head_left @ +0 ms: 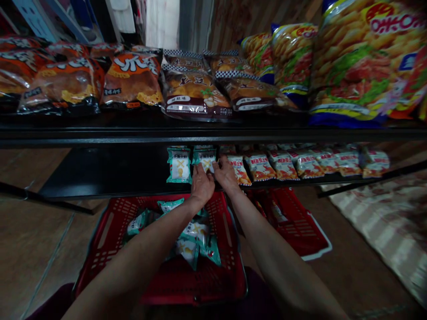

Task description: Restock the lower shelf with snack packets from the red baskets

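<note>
On the lower shelf, a small teal and white snack bag (207,156) stands upright between my hands. My left hand (202,183) touches its lower front with curled fingers. From the other side, my right hand (227,173) presses its fingers against the bag's right edge. Just left of it stands a matching teal snack bag (179,165), with others partly visible behind. Below my forearms, a red shopping basket (96,249) holds several more loose teal snack bags (196,231), some covered by my left arm.
A row of white and orange snack bags (262,166) runs right along the lower shelf (110,171). Overhead, the upper shelf's edge (200,137) carries large orange, brown and yellow chip bags (367,66). Another red basket (296,222) sits at right near a striped cloth (383,231).
</note>
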`<state>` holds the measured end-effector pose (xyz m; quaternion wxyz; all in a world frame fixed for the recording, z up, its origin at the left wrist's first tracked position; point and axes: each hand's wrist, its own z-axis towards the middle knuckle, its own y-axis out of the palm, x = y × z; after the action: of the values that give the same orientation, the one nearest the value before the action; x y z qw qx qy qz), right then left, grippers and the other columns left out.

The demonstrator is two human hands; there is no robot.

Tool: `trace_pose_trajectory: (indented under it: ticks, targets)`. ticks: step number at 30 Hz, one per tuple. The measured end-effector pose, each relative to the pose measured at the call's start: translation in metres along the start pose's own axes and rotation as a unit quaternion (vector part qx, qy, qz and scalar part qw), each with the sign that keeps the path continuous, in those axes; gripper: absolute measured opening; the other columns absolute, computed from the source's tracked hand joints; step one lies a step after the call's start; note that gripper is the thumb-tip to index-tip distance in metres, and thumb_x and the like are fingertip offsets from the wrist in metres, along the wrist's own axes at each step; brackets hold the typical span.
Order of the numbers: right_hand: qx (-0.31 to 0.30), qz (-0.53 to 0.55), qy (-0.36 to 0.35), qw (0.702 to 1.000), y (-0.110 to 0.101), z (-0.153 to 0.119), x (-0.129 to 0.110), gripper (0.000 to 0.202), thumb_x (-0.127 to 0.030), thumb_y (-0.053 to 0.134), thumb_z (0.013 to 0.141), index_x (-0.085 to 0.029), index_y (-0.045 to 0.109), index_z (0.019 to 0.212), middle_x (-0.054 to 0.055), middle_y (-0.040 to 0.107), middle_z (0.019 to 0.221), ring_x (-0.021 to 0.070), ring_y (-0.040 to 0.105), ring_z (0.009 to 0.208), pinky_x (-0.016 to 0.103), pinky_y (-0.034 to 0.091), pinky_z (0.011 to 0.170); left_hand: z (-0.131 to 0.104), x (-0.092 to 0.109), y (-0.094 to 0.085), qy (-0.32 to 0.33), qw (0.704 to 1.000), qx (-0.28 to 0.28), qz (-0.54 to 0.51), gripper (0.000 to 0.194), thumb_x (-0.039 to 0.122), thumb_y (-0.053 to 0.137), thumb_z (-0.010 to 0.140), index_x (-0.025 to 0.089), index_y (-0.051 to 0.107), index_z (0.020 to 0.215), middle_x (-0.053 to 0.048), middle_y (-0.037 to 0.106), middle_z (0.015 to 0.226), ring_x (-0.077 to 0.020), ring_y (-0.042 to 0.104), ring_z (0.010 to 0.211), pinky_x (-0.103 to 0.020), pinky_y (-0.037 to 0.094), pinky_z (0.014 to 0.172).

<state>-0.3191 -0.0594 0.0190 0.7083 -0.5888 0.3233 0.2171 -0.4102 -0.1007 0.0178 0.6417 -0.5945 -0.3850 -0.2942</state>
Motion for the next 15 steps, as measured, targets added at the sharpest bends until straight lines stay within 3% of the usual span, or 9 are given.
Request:
trace_pose_trajectory:
  ticks: [6,15]
  targets:
    - [-0.049,-0.021,0.003,0.999,0.004,0.005,-0.006,0.05,-0.027,0.052,0.083,-0.013,0.049,0.131,0.016,0.06,0.127,0.0294,0.056,0.117,0.043,0.043,0.1,0.012,0.002,0.003,-0.032,0.999,-0.026,0.017,0.053,0.02,0.04,0.089,0.001,0.036,0.138,-0.024,0.049,0.137,-0.0261,0.047,0.129,-0.036,0.038,0.107]
    - [0.008,0.013,0.013,1.0,0.012,0.019,-0.004,0.056,-0.028,0.054,0.082,-0.013,0.045,0.135,0.016,0.058,0.13,0.0277,0.058,0.117,0.042,0.044,0.1,0.027,-0.001,0.002,0.022,0.999,0.016,0.018,0.052,0.011,0.042,0.086,0.004,0.038,0.137,-0.019,0.057,0.129,-0.022,0.053,0.123,-0.031,0.04,0.105]
